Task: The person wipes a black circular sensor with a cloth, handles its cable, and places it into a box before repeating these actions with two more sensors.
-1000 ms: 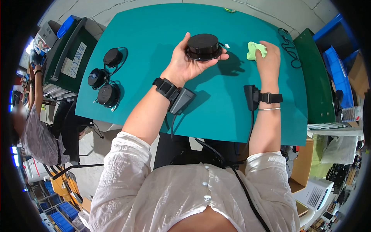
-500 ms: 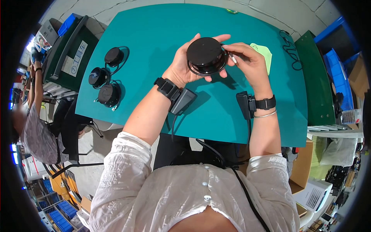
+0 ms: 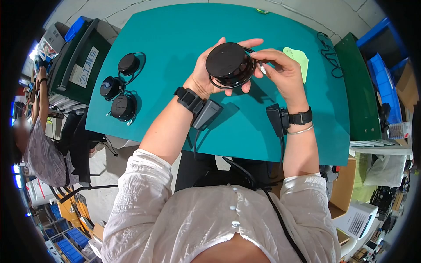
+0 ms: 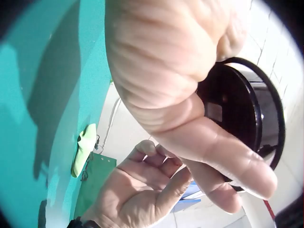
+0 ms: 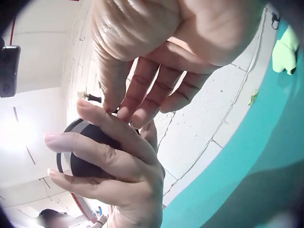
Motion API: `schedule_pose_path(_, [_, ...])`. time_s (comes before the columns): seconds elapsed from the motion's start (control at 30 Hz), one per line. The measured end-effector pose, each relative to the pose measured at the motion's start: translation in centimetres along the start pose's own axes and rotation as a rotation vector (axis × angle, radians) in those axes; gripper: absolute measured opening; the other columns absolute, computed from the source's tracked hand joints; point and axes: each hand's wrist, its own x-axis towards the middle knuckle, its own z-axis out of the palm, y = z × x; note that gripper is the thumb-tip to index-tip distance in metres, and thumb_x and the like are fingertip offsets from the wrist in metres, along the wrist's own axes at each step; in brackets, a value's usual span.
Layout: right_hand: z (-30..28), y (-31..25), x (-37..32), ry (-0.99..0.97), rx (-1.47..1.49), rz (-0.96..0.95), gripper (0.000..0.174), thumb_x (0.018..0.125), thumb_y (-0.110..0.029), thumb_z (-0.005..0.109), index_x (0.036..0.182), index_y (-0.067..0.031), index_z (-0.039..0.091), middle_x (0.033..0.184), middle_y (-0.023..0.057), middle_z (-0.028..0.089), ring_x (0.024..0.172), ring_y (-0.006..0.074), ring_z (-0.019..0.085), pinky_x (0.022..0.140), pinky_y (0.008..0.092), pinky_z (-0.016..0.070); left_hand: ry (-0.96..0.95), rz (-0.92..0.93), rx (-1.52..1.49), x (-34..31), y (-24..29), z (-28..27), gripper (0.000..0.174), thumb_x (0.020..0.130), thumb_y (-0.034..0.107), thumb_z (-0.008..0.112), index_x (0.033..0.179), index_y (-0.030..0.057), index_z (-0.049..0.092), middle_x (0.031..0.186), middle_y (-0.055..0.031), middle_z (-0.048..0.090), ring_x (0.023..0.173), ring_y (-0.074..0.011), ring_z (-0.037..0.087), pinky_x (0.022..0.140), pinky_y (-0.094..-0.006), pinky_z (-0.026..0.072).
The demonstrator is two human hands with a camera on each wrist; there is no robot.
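Observation:
My left hand holds a round black device above the table, palm up, with its fingers around the underside and rim. A thin black cable is looped about the device's edge. At its right side, my right hand pinches the cable between thumb and fingertips, close to the white connector. In the right wrist view the connector sticks out past the right thumb. The left wrist view shows the device partly hidden behind the left fingers.
Three similar black devices with cables lie on the green table at left. A light green cloth lies right of the hands, and a black cable near the right edge. Another person is at far left.
My right hand has let go of the green cloth, moved left to the device and taken hold of its cable. The device has since shifted slightly left and tilted.

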Motion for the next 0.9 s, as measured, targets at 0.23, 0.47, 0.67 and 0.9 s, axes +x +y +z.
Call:
schedule_pose_path(0.23, [0.0,0.3,-0.2,-0.003,0.037,0.011,0.027,0.082,0.006,0.059,0.105,-0.005,0.07,0.092,0.0038,0.066,0.085,0.0125,0.06,0.076,0.0253,0.0485,-0.053,-0.066,0.048,-0.2,0.3,-0.7,0.076,0.096,0.055,0.031,0.148,0.0025,0.014,0.102,-0.0367,0.057,0.068,-0.0428,0.066,0.038,-0.0368,0.058])
schedule_pose_path(0.47, [0.0,0.8,-0.2,0.021,0.086,-0.028,0.019,0.087,-0.007,0.065,0.106,-0.0041,0.068,0.094,0.005,0.068,0.09,0.0139,0.064,0.082,0.0274,0.0506,-0.051,-0.104,0.097,-0.3,0.4,-0.8,0.076,0.095,0.058,0.029,0.147,0.003,0.021,0.106,-0.0385,0.055,0.071,-0.0427,0.067,0.039,-0.0362,0.0583])
schedule_pose_path(0.67, [-0.2,1.1,-0.3,0.008,0.086,0.018,0.022,0.087,-0.001,0.063,0.109,0.002,0.064,0.106,0.0086,0.066,0.101,0.0163,0.062,0.09,0.0286,0.0489,-0.059,-0.107,0.084,-0.2,0.5,-0.8,0.076,0.095,0.058,0.028,0.147,0.0033,0.022,0.106,-0.0384,0.055,0.072,-0.0432,0.067,0.041,-0.0369,0.0591])
schedule_pose_path(0.9, [0.1,1.2,-0.1,0.05,0.045,-0.003,0.019,0.087,-0.005,0.064,0.106,-0.0015,0.067,0.1,0.0063,0.067,0.095,0.0154,0.062,0.086,0.0285,0.0492,-0.042,-0.108,0.107,-0.3,0.5,-0.9,0.076,0.094,0.059,0.028,0.146,0.0027,0.023,0.104,-0.0377,0.056,0.071,-0.0426,0.067,0.041,-0.0371,0.0591])
